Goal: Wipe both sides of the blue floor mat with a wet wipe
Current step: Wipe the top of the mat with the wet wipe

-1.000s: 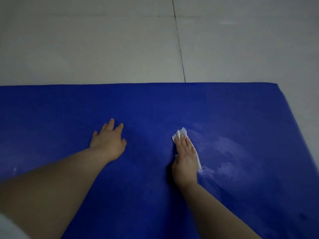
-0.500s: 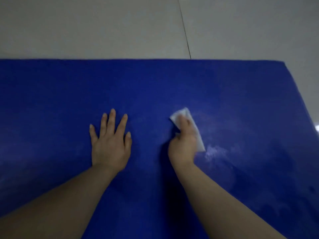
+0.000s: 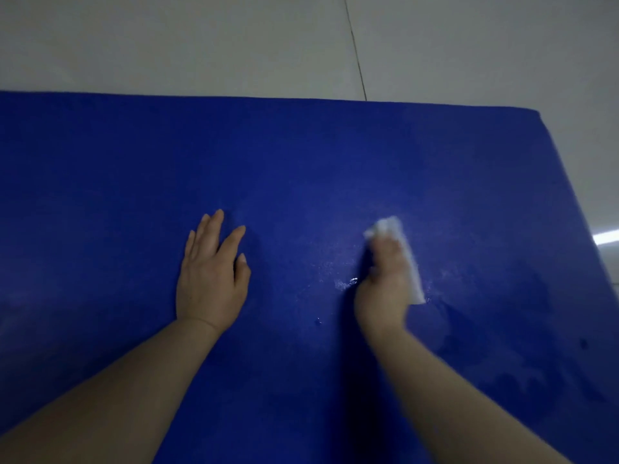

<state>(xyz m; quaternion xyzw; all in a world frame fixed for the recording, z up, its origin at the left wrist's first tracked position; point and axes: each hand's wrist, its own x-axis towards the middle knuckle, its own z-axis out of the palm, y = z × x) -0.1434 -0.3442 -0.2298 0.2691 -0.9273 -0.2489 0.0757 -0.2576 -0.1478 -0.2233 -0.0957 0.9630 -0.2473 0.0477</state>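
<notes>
The blue floor mat (image 3: 301, 155) lies flat on the floor and fills most of the view. My left hand (image 3: 212, 276) rests flat on the mat with its fingers straight and spread. My right hand (image 3: 383, 283) presses a folded white wet wipe (image 3: 407, 259) against the mat, right of centre; the hand is motion-blurred and covers most of the wipe. The wipe sticks out past the fingertips and along the hand's right side. A wet sheen with small droplets (image 3: 345, 283) shows on the mat just left of the right hand.
Pale floor tiles (image 3: 201, 41) with a dark grout line (image 3: 356, 58) lie beyond the mat's far edge. The mat's right edge (image 3: 576, 202) runs diagonally, with bare tile and a bright reflection (image 3: 606, 236) beyond it. Darker damp patches (image 3: 536, 373) mark the mat at the lower right.
My right hand has slid the wipe a little to the right across the mat. The left hand stays flat in place. The camera has dropped slightly, showing more floor.
</notes>
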